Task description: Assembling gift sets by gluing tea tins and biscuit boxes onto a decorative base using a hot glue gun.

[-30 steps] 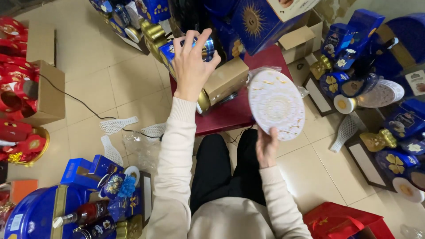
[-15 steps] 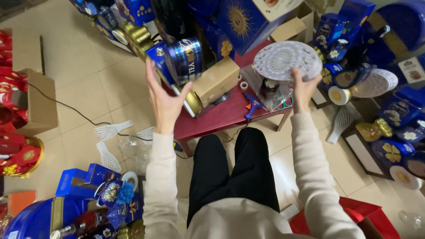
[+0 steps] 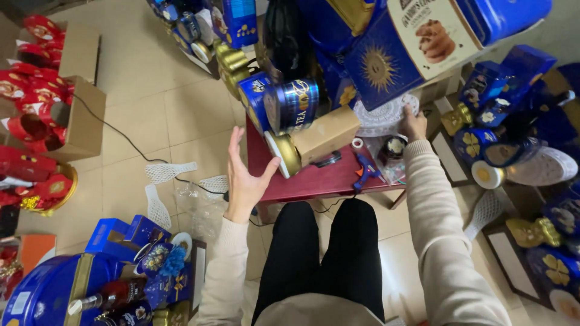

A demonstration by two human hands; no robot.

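My left hand (image 3: 246, 175) is raised with fingers spread and holds nothing; it hovers just left of a gold-rimmed round tin (image 3: 284, 153) and a tan cardboard box (image 3: 324, 137) lying on the red low table (image 3: 314, 180). A blue cylindrical tin (image 3: 294, 104) rests on top of the box. My right hand (image 3: 413, 125) grips the edge of a white lace doily (image 3: 384, 116) at the table's far right, partly under a big blue box with a sun design (image 3: 386, 60).
A blue glue gun (image 3: 366, 169) and a clear bag lie on the table. Blue gift boxes and tins crowd the right side and lower left. Red gift items and cardboard boxes (image 3: 81, 115) stand at the left. White mesh pieces (image 3: 171, 171) and a black cable lie on the tiled floor.
My left hand has come down and away from the blue tin, now empty. My right hand has carried the white doily up and forward to the table's far right.
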